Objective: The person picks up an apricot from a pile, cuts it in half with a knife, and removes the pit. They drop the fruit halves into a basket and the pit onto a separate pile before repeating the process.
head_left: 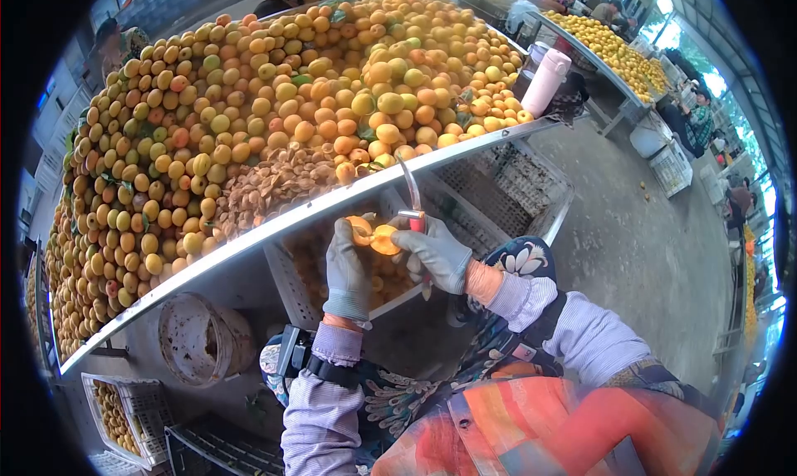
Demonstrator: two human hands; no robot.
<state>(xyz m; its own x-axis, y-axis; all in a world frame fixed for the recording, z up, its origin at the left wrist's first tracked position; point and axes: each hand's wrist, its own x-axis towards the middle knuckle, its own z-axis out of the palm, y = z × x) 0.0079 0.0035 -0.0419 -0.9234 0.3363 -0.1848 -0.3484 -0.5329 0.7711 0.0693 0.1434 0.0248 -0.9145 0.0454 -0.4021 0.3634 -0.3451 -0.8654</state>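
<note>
My left hand, in a grey glove, pinches an apricot half, its orange inside showing. My right hand, gloved too, is closed around the red handle of a curved knife whose blade points up and away. Between its thumb and fingers sits another apricot half, cut face up, close beside the first one. Both hands are over a crate below the table edge, with orange fruit pieces inside. Brown apricot pits lie in a pile on the table in front of my hands.
A metal-edged table bears a large heap of apricots. A pink flask stands at its right corner. Below are a dirty bucket and a white crate of fruit. Other people work at tables behind.
</note>
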